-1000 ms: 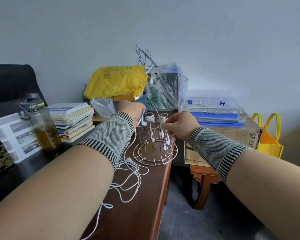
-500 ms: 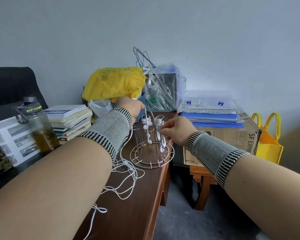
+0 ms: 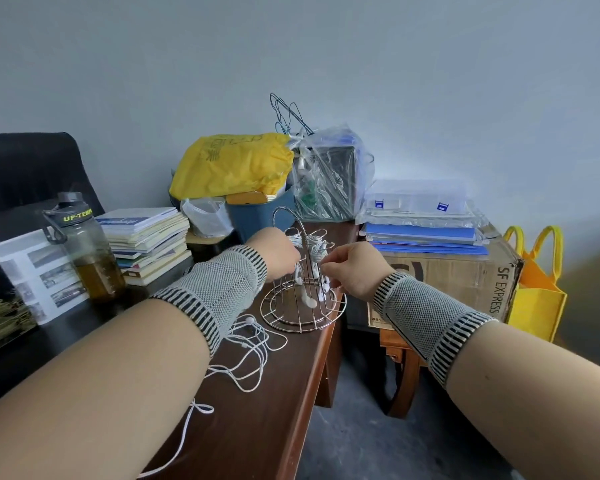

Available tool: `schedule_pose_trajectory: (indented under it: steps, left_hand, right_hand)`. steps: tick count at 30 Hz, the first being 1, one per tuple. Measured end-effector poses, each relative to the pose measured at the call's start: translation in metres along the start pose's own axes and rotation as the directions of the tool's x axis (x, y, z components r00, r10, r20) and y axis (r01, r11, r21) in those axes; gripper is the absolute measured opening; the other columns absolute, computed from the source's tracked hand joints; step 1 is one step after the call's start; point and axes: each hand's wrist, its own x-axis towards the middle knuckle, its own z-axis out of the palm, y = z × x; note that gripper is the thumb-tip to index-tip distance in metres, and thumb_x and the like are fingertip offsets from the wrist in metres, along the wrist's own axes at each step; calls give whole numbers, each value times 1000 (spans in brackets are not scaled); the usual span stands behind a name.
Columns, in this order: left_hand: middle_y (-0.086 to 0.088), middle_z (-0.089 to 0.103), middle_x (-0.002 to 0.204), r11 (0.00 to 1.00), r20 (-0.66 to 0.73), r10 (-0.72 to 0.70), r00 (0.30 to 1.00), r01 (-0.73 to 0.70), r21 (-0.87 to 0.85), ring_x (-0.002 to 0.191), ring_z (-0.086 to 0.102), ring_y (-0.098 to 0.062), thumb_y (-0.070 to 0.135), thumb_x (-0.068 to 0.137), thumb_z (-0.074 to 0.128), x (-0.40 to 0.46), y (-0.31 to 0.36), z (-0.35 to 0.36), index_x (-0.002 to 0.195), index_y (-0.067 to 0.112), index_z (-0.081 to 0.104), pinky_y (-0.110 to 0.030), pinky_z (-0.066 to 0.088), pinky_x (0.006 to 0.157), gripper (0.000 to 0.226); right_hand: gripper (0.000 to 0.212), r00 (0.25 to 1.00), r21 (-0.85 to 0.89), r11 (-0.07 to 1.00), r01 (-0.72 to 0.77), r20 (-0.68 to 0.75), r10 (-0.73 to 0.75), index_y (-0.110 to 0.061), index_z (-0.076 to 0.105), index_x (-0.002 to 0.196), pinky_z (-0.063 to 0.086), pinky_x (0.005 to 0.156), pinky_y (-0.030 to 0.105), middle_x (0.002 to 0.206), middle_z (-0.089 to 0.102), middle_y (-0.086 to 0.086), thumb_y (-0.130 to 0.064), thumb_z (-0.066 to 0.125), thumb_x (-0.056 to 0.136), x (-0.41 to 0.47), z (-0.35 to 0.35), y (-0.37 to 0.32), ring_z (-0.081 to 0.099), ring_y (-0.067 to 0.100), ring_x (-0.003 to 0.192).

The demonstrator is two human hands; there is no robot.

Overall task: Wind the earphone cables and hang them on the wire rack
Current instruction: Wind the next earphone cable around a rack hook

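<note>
Both hands at rack point(image 3: 303, 299). Right hand point(image 3: 352, 268) pinching wound bundle point(image 3: 317, 252) at hook; left hand point(image 3: 276, 256) curled, grip hidden. Loose cable point(image 3: 250, 355) below left wrist: snag risk, could tip rack.

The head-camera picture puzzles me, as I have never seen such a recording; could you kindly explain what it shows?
There is no machine here: a person wears a wide-angle camera on the head, looking forward and down, so the two forearms in knitted wristbands are their own. Both hands work at a small wire rack standing near the edge of a brown table. Wound white earphone bundles already hang on its upper hooks. The left hand is curled at the rack's left side; what it grips is hidden. The right hand pinches at a bundle on the rack. Loose white earphone cables lie unwound on the table. A drink bottle and stacked books stand farther left.
</note>
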Motion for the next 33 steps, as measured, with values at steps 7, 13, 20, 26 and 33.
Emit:
schedule_pose_trajectory:
  steps: [7,13,20,26,33]
  left_hand:
    - [-1,69,93,977,-84,98,992,-112,-182,66,64,-16,14,93,56,-19,-26,28,146,19,36,-35,57,68,56]
    - [-1,71,93,947,-177,70,982,-121,-298,57,64,-5,12,97,48,-36,-45,44,144,17,39,-25,55,63,48]
    - [-3,68,98,985,-133,160,978,-166,-36,90,66,-25,13,98,41,-35,-61,50,118,18,59,-37,53,78,27]
    - [1,69,89,975,-86,207,975,-213,-67,70,58,-18,19,98,44,-25,-77,57,107,19,63,-31,44,63,21]
    - [8,58,56,944,-161,170,972,-207,-256,37,44,-2,28,99,52,-26,-96,60,60,25,57,-16,31,44,39]
  right_hand:
    - [22,998,129,992,-12,-60,20,-19,65,67,55,61,36,71,70,12,-15,58,88,-23,20,5,62,21,59]
    - [22,977,53,995,85,-201,-72,-20,65,108,56,76,39,80,67,1,-18,51,92,-27,43,1,64,21,69]
    - [32,957,-344,917,202,-129,-259,-16,63,120,49,89,36,108,69,8,-24,39,100,-7,56,-21,63,27,99]
    - [31,952,-455,878,148,-174,-250,-13,70,110,52,84,36,103,72,8,-24,43,99,24,61,-13,66,27,93]
    - [29,949,-267,955,130,-246,-198,-18,66,119,51,70,27,79,69,-3,-26,47,98,37,56,-7,59,9,62]
